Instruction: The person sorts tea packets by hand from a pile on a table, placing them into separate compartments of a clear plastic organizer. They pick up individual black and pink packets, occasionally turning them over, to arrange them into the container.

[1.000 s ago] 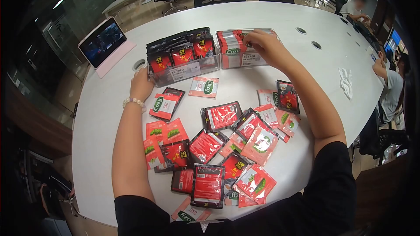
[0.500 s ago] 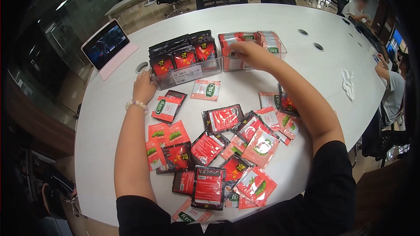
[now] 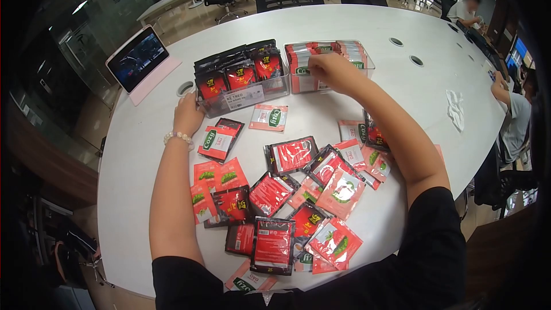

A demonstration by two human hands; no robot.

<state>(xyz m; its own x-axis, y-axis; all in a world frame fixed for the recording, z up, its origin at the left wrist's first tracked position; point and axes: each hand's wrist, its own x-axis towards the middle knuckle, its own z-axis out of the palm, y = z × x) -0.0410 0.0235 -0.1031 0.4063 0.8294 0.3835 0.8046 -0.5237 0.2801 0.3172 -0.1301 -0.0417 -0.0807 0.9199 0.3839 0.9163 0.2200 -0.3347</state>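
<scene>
My left hand (image 3: pixel 188 113) is closed at the near left corner of a clear plastic bin (image 3: pixel 244 99) packed with black and red coffee sachets (image 3: pixel 241 74). Over the front of a second clear bin (image 3: pixel 368 73), which holds rows of pink Cozy tea sachets (image 3: pixel 353 51), my right hand (image 3: pixel 336 72) is curled, knuckles up. Its fingertips point down and are hidden, so what they pinch cannot be made out. Between my forearms lies a loose spread of sachets, including a Cozy sachet (image 3: pixel 268 117) just before the bins and a coffee sachet (image 3: pixel 274 244) nearer me.
A tablet (image 3: pixel 139 60) in a pink case stands at the left of the white table (image 3: pixel 402 224). Crumpled white tissue (image 3: pixel 455 110) lies at the right. Round cable holes (image 3: pixel 416 61) dot the tabletop. People sit at the far right edge.
My right hand has shifted slightly right and down at the tea bin, uncovering a Cozy label on its left side. My left hand stays at the coffee bin's corner.
</scene>
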